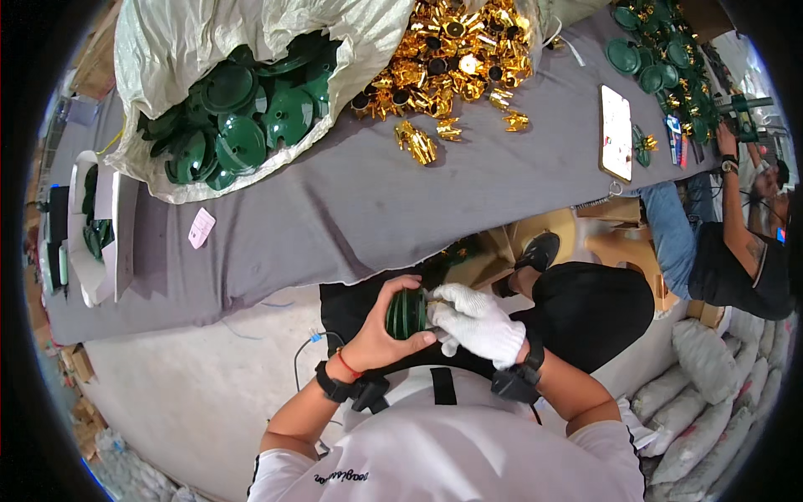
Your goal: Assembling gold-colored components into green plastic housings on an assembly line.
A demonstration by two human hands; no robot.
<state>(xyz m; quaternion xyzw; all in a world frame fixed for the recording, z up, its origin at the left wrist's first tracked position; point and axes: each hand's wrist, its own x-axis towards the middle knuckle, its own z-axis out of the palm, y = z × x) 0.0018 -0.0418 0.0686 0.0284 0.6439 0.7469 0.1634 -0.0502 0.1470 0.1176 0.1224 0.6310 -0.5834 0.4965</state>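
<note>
In front of my body, above my lap, my bare left hand (pixel 386 335) is wrapped round a short stack of green round discs (pixel 406 313). The thumb lies along the near side and the fingers curl over the far side. My right hand (pixel 478 325), in a white knitted glove, is at the stack's right end with its fingers bent together. Whatever those fingers pinch is hidden by the glove. On the table beyond, a white woven sack (pixel 167 63) lies with its mouth spread, full of green dome-shaped discs (pixel 241 140).
A heap of shiny gold claw-shaped parts (pixel 456 50) spreads over the grey tablecloth (pixel 351 201). A phone (pixel 616 134) lies to the right, beside assembled green-and-gold pieces (pixel 652 63). Another person (pixel 740 243) works at the right end. An open white box (pixel 100 226) stands left; filled sacks (pixel 703 393) are stacked lower right.
</note>
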